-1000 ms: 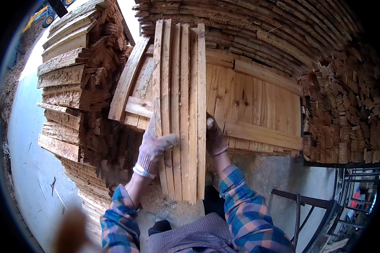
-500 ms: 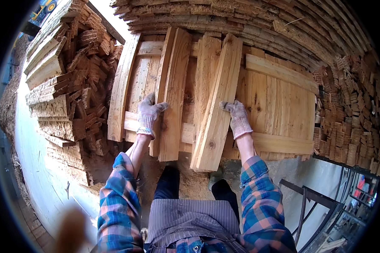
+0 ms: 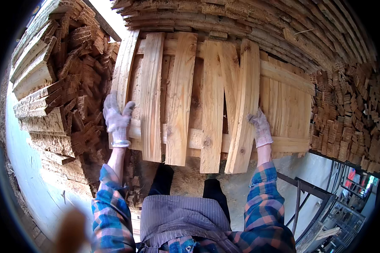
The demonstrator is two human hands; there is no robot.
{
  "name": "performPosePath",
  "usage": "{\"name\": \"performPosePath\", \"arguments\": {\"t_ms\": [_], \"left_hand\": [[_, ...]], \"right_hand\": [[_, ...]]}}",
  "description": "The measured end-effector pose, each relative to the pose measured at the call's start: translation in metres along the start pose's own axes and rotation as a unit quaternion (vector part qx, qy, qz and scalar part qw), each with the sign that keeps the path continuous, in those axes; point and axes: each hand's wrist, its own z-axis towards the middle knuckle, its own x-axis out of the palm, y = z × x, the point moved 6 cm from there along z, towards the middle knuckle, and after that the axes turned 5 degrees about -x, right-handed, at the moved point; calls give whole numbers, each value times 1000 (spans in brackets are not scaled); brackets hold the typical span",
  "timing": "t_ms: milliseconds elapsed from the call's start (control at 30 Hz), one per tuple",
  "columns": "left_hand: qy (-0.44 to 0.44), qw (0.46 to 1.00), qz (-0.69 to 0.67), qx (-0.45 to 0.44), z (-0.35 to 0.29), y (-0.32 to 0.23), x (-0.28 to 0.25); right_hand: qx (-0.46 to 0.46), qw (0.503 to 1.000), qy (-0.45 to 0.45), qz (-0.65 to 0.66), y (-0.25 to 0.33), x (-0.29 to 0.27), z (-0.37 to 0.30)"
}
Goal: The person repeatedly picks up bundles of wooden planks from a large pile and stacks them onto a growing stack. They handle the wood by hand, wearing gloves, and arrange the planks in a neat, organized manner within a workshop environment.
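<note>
Several sawn wooden boards lie side by side across battens on a flat wooden layer. My left hand (image 3: 117, 119), in a pale knitted glove, rests with fingers spread on the leftmost board (image 3: 126, 63). To its right is a separate board (image 3: 152, 97), then a wider one (image 3: 181, 99). My right hand (image 3: 261, 127), also gloved, is closed at the right edge of the rightmost loose board (image 3: 244, 101), its fingers partly hidden at that side. Left of this board, another (image 3: 212, 126) lies nearly straight, with a slanted board (image 3: 229, 67) between them.
Rough offcuts are stacked at the left (image 3: 46, 97). A long pile of thin boards (image 3: 223, 19) runs along the back. A stack of cut ends (image 3: 346, 122) stands at the right. Behind my right arm is a dark metal frame (image 3: 299, 185). The right batten (image 3: 283, 76) crosses joined planks.
The boards have been spread apart, and the right one has shifted right and become straighter. My left hand has moved left onto the leftmost board; my right hand has moved right with its board.
</note>
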Motion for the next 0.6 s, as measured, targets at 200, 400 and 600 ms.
{"name": "performPosePath", "arguments": {"t_ms": [200,400,600], "left_hand": [[96,977,80,-172,47,82,4],[108,975,-12,-193,39,80,5],[103,979,18,-174,44,71,0]], "right_hand": [[-48,998,12,-37,6,20,-4],[-36,996,-20,-81,-5,54,-16],[-35,999,0,-10,-24,148,-22]]}}
